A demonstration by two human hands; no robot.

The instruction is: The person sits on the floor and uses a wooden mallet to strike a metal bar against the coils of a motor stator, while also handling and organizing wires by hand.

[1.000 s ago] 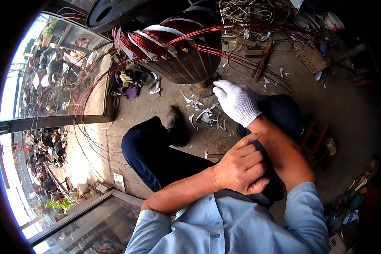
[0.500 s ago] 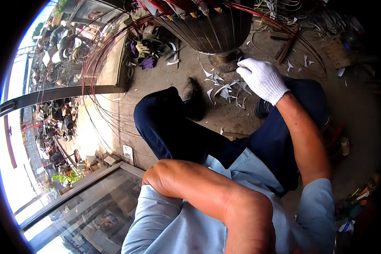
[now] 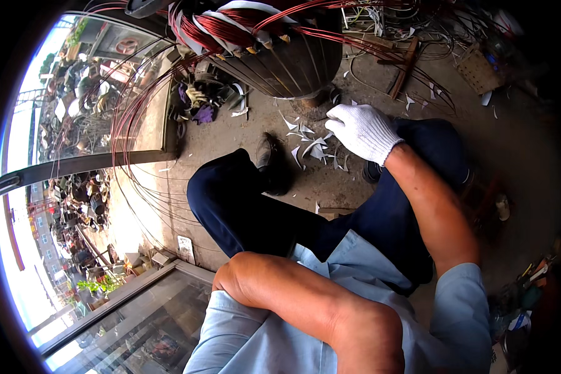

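White paper scraps (image 3: 311, 146) scattered beside gloved right hand (image 3: 363, 131)

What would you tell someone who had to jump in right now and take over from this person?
Right hand: in a white glove, down at the floor over the white scraps, beside the dark drum wound with red wire. Whether it grips anything cannot be told.
Left hand: out of view; only the bare left forearm crosses the body.
Done: wire coils sit in the drum.
Left, probably: loose wire ends stick out; scraps lie ungathered.
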